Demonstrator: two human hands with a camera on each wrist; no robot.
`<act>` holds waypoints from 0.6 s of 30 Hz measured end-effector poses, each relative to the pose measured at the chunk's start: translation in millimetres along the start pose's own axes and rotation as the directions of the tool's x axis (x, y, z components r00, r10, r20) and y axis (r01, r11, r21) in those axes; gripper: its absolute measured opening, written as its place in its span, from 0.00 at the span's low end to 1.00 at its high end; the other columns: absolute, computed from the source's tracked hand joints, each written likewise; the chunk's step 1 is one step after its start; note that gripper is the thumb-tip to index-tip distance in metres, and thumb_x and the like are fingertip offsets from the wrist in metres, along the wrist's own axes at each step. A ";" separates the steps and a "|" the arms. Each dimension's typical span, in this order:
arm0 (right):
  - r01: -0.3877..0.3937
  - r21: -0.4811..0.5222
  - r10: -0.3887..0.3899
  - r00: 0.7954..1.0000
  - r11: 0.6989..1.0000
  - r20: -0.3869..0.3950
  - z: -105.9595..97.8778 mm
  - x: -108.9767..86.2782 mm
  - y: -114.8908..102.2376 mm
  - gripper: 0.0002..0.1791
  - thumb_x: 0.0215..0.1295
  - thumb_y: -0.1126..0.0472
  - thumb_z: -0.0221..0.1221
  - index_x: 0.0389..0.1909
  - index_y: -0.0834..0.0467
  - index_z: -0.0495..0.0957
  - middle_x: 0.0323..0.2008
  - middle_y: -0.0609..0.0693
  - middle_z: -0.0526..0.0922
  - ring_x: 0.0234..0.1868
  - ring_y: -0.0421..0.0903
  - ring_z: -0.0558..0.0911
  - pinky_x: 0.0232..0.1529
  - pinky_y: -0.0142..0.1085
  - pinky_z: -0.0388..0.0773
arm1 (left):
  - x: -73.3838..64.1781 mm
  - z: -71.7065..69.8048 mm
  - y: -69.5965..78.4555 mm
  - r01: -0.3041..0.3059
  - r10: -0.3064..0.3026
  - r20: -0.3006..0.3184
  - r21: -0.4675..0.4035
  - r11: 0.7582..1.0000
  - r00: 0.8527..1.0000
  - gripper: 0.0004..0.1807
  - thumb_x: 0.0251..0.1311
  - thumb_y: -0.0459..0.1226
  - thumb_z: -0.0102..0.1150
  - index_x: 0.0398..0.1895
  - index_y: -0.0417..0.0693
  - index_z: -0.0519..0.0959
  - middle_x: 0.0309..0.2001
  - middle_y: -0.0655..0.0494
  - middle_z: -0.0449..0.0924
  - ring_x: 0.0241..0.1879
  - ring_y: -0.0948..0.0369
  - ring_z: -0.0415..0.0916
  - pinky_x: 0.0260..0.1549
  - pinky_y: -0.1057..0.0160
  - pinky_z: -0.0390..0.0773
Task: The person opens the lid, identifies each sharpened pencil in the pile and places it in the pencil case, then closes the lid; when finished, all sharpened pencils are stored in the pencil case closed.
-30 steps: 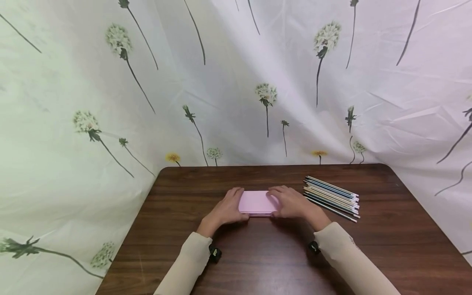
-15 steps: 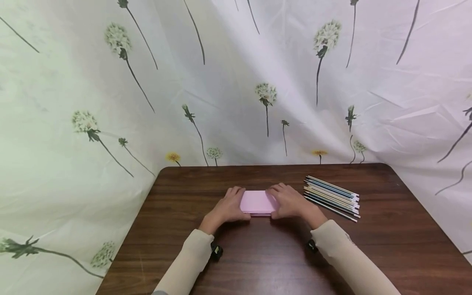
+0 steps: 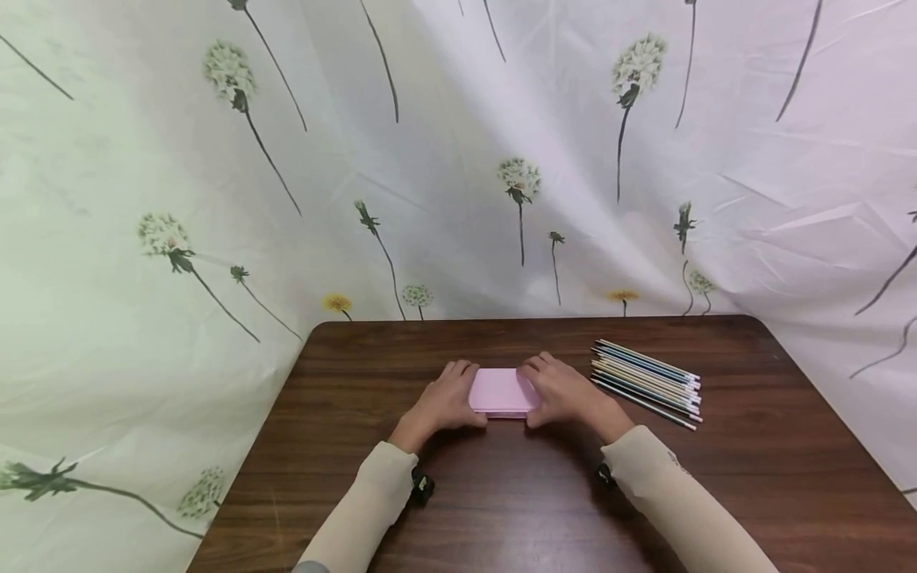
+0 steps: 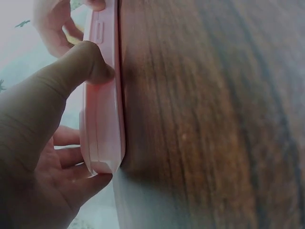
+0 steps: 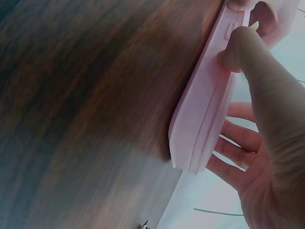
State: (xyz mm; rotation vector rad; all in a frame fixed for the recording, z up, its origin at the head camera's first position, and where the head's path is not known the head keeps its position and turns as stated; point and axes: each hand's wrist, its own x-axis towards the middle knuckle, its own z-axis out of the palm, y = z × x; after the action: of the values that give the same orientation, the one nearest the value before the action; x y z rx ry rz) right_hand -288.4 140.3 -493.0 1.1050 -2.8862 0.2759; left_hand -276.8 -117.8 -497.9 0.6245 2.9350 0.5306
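Note:
A pink plastic pencil case (image 3: 503,390) lies flat on the table with its lid down. My left hand (image 3: 446,400) grips its left end, the thumb on the front side and the fingers around the end and top. At the other end my right hand (image 3: 562,395) holds it the same way, thumb against the front wall. In the left wrist view a small raised clasp (image 4: 99,31) shows on the front of the case, between the two thumbs. Whatever the case contains is hidden.
Several pencils (image 3: 645,382), dark and light, lie side by side to the right of my right hand, white ends toward the right. Behind the brown wooden table (image 3: 344,382) hangs a white curtain (image 3: 444,199) printed with dandelions.
Both hands keep their hold on the pencil case and have shifted only very slightly. The case and the pencils stay practically in place.

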 end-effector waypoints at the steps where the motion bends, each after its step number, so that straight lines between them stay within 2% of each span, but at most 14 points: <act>1: 0.010 -0.008 -0.010 1.000 1.000 -0.005 -0.1 -0.5 0.3 0.46 0.49 0.41 0.78 0.65 0.62 0.78 0.62 0.59 0.81 0.63 0.56 0.78 0.67 0.52 0.79 | 0.3 -0.1 0.1 0.000 0.000 0.000 0.002 1.000 1.000 0.53 0.47 0.51 0.79 0.77 0.40 0.69 0.74 0.43 0.70 0.75 0.46 0.65 0.62 0.35 0.78; 7: 0.085 -0.077 -0.089 0.995 0.993 -0.054 -0.1 0.7 2.4 0.44 0.48 0.41 0.78 0.62 0.64 0.80 0.60 0.61 0.83 0.59 0.57 0.79 0.63 0.51 0.80 | 3.4 -1.9 -1.8 0.008 -0.008 0.001 0.030 1.000 1.000 0.53 0.46 0.52 0.78 0.77 0.41 0.70 0.74 0.43 0.71 0.76 0.47 0.65 0.62 0.33 0.78; 10: 0.103 -0.089 -0.107 0.993 0.991 -0.044 0.0 1.2 3.4 0.44 0.49 0.41 0.78 0.62 0.64 0.80 0.60 0.61 0.83 0.59 0.58 0.79 0.63 0.51 0.80 | 3.5 -2.2 -2.1 0.013 -0.014 0.015 0.026 1.000 1.000 0.54 0.46 0.52 0.78 0.77 0.41 0.69 0.75 0.43 0.70 0.76 0.47 0.64 0.63 0.33 0.77; 18: 0.033 0.061 -0.033 0.999 0.998 -0.006 -9.9 0.7 3.1 0.38 0.51 0.46 0.75 0.62 0.62 0.83 0.61 0.60 0.85 0.61 0.57 0.79 0.64 0.52 0.80 | 2.6 -1.6 -3.1 0.002 -0.002 0.024 0.005 1.000 1.000 0.56 0.46 0.52 0.81 0.78 0.41 0.68 0.75 0.44 0.70 0.77 0.48 0.63 0.64 0.35 0.78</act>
State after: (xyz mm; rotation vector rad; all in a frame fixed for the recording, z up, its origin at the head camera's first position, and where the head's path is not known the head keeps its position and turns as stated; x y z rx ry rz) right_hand -291.2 143.9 -483.7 1.1578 -2.8703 0.3671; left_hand -280.5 -119.9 -497.5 0.6237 2.9149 0.5121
